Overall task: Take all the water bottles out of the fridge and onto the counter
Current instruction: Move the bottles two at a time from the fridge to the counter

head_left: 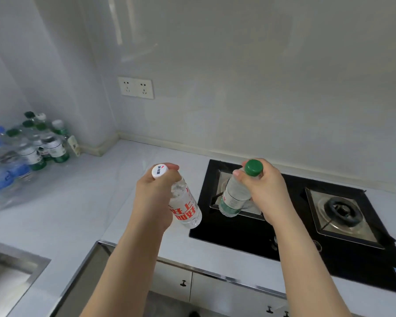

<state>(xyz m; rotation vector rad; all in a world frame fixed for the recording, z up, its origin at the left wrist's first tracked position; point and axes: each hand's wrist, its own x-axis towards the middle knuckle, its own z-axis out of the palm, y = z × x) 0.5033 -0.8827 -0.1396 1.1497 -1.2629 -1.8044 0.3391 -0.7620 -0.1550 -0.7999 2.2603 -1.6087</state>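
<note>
Hands grip bottles; stove beneath.

even soft light | wall glare streaks | edges bowed, left bottles blurred

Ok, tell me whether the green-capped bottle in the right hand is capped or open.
Capped: the green cap sits on the green-capped bottle gripped by the right hand.

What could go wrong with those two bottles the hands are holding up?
The right hand holds the green-capped bottle over the stove; set down there, it might tip on the uneven burner. The left hand holds the white-capped bottle tilted near the counter edge, so it could slip to the floor. Adding them to the crowded bottle group might knock some over.
</note>
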